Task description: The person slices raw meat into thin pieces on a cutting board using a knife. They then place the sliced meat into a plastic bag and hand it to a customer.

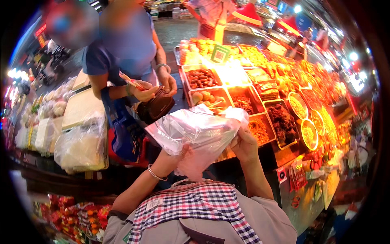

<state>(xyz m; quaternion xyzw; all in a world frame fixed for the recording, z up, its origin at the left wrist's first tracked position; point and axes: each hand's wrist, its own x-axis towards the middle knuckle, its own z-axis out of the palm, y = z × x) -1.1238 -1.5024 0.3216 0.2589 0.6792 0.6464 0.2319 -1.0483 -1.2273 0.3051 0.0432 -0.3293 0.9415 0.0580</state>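
A thin whitish-pink plastic bag with a glossy sheen is spread between my hands in front of my chest. My right hand pinches its right side between thumb and fingers. Over on the left, my left hand grips the bag lower down, its fingers mostly hidden by the film. What the bag holds, if anything, cannot be made out. A bracelet circles my left wrist. Just past the bag is a tray of round brown eggs or balls.
Across the counter stands a person in blue, holding banknotes and a dark purse. Trays of cooked food fill the right side under red lamps. Pale boxes and bagged goods are stacked left.
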